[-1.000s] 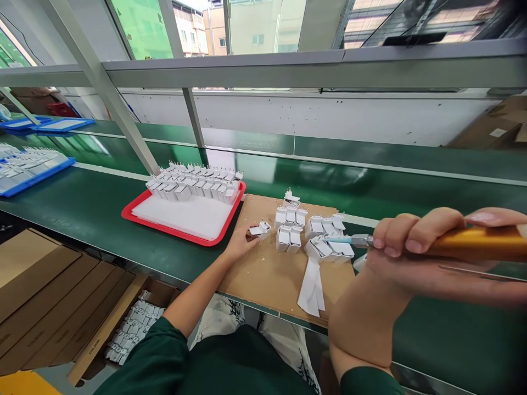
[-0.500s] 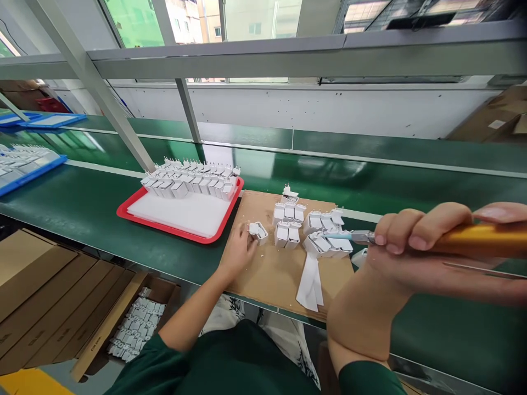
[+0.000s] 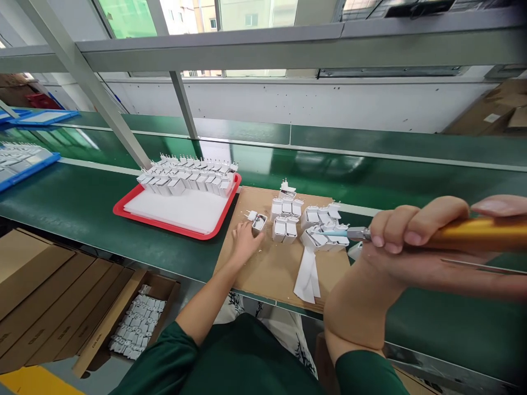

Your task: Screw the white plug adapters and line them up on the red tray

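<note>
My left hand [image 3: 246,241] is closed on a small white plug-adapter housing [image 3: 259,221]. The housing is open on top, with dark parts showing inside and a pronged white piece at its left. Close to the camera, my right hand [image 3: 407,241] is wrapped around a tool with an orange handle [image 3: 469,233]. A metal collar and pale blue tip [image 3: 336,233] point left, overlapping the white housings [image 3: 323,238] in view; contact cannot be told. A thin metal strip also runs along my right palm. Several more white housings [image 3: 285,227] stand in rows on the cardboard sheet [image 3: 267,274].
A red tray [image 3: 164,226] holding rows of white plug adapters [image 3: 185,175] stands left of the cardboard. White strips [image 3: 307,277] lie near its front edge. Below the green bench, a carton [image 3: 142,323] contains many white pieces. A blue tray [image 3: 31,173] sits farther left.
The housing in my left hand has turned so its open inside shows, and a pronged piece now sticks out leftward. My right hand keeps its grip on the tool. The view has shifted slightly.
</note>
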